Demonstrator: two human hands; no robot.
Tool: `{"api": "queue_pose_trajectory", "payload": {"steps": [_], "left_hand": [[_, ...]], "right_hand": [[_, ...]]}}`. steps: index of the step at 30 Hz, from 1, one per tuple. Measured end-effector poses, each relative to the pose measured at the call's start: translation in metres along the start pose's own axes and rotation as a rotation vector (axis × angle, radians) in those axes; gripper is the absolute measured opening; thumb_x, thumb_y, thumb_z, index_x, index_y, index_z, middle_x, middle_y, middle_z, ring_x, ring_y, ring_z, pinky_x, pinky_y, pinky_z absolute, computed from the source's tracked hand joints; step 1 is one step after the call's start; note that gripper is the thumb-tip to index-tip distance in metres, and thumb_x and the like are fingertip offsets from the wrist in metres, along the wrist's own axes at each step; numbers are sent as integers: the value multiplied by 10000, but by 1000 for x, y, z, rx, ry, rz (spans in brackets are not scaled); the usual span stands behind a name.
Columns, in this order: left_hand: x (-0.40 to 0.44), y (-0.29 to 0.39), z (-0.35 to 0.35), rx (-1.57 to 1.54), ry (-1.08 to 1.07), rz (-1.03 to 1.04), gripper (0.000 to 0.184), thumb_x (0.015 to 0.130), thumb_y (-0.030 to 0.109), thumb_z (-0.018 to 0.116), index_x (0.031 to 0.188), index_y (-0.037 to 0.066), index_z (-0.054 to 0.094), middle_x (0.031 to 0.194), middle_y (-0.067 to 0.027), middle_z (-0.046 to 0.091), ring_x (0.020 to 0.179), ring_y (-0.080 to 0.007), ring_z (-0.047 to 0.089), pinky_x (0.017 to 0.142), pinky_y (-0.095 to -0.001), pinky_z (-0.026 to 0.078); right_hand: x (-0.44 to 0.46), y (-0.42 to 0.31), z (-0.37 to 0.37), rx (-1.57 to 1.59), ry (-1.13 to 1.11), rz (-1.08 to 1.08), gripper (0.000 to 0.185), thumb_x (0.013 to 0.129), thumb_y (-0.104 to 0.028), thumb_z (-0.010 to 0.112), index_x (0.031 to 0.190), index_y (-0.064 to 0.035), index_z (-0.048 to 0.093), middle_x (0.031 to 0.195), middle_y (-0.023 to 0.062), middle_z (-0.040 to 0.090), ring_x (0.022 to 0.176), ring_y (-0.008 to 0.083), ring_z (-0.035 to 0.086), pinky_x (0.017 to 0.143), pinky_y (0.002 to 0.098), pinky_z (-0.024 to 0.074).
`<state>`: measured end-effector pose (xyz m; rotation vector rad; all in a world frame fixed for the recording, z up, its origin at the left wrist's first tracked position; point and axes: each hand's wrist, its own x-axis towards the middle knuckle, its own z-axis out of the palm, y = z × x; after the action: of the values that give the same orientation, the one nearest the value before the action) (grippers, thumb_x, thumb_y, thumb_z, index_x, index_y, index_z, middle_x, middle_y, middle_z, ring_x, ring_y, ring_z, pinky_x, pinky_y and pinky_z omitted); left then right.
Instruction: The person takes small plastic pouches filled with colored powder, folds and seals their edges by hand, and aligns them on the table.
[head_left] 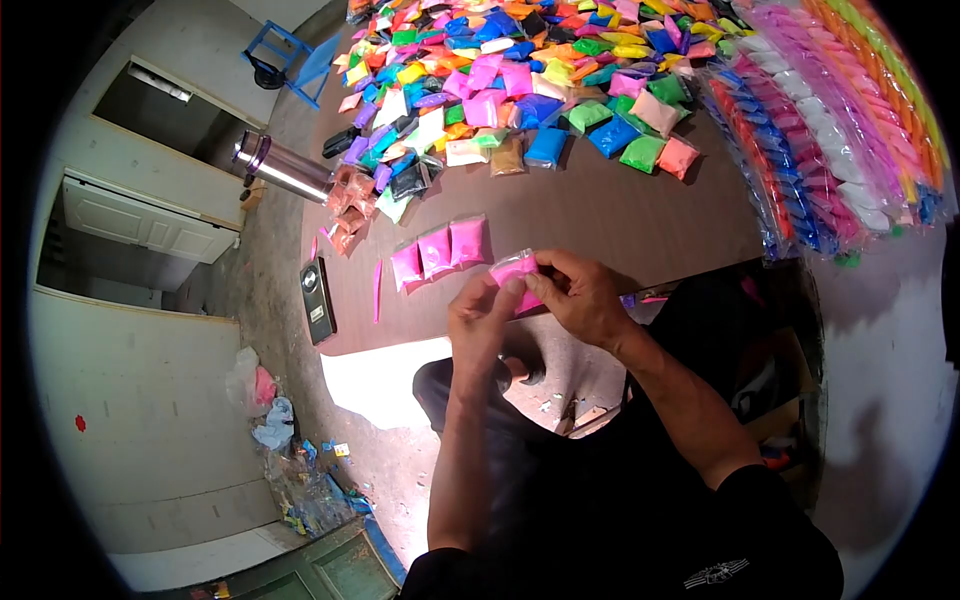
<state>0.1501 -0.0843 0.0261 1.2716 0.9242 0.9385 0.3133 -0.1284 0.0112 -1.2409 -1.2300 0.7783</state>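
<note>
Both hands meet at the table's front edge around one small clear packet with pink filling (513, 268). My left hand (476, 315) pinches its left side, thumb on the front. On its right side, my right hand (580, 298) grips it between thumb and fingers. Just beyond, to the left, three similar pink packets (435, 252) lie side by side on the brown table (600, 225). A thin pink strip (377, 290) rests left of them, and a dark phone-like device (317, 301) lies near the left edge.
Many colourful packets (500, 80) are heaped across the table's far part. Long bagged rows of coloured packets (820, 130) lie at the right. A metal flask (285, 168) and reddish-brown packets (350, 205) stand at the left edge. Plastic waste (310, 490) lies on the floor.
</note>
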Motion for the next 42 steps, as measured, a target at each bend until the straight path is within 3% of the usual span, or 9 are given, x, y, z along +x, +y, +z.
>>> {"api": "queue_pose_trajectory", "payload": {"steps": [1,3,7,9,13,15,35,38,42], "left_hand": [[0,-1,0,29,-22,2,141,996,131,674,1063,18,727,925,42,689,858,-46,583,774,-212,461],[0,1,-2,67,-33,-24,149,997,135,674,1071,16,725,943,36,693,876,-48,589,791,-215,465],[-2,6,1,3,-45,14,165,1003,142,670,1099,18,720,980,25,700,893,-49,593,809,-221,470],[-2,7,1,-12,-38,18,165,1003,137,669,1104,17,719,985,22,701,891,-49,593,806,-221,470],[-2,5,3,-17,-25,4,169,998,129,673,1110,10,715,997,18,703,896,-57,600,804,-222,473],[0,0,-1,45,-40,-4,172,995,131,676,1109,8,715,998,16,705,901,-60,604,810,-223,475],[0,4,2,107,-68,-4,192,977,91,687,1142,-7,705,1030,-29,728,948,-98,646,876,-262,511],[0,7,3,30,-80,4,220,991,144,691,1153,-4,690,1029,-35,721,931,-103,653,872,-269,528],[-1,11,4,24,-78,-27,203,988,95,670,1157,-16,691,1041,-56,729,949,-114,663,884,-271,529]], "right_hand": [[1,3,0,0,0,0,197,948,-77,702,1108,29,654,882,40,637,717,84,561,630,240,466],[2,8,1,28,43,-32,201,898,-113,711,1051,9,664,903,154,676,772,252,681,671,343,527],[2,-8,-1,4,41,-24,215,915,-122,710,1077,13,668,901,151,684,753,239,682,660,332,528],[1,-13,0,-62,20,-56,225,961,-88,695,1153,24,656,867,42,642,716,80,563,635,240,473],[0,-6,0,-1,1,-3,225,968,-86,687,1162,26,656,881,38,654,739,72,577,646,236,482],[1,3,1,125,40,10,227,943,-108,697,1125,25,667,900,148,710,742,186,685,645,298,534],[1,-5,-3,126,13,46,276,944,-77,682,1198,25,645,928,148,711,786,153,683,685,289,546],[1,-4,-2,110,-9,45,300,939,-83,688,1213,27,636,930,146,711,779,144,676,680,292,545],[1,7,0,161,27,25,324,923,-72,690,1225,28,631,930,138,708,762,134,674,667,286,545]]}}
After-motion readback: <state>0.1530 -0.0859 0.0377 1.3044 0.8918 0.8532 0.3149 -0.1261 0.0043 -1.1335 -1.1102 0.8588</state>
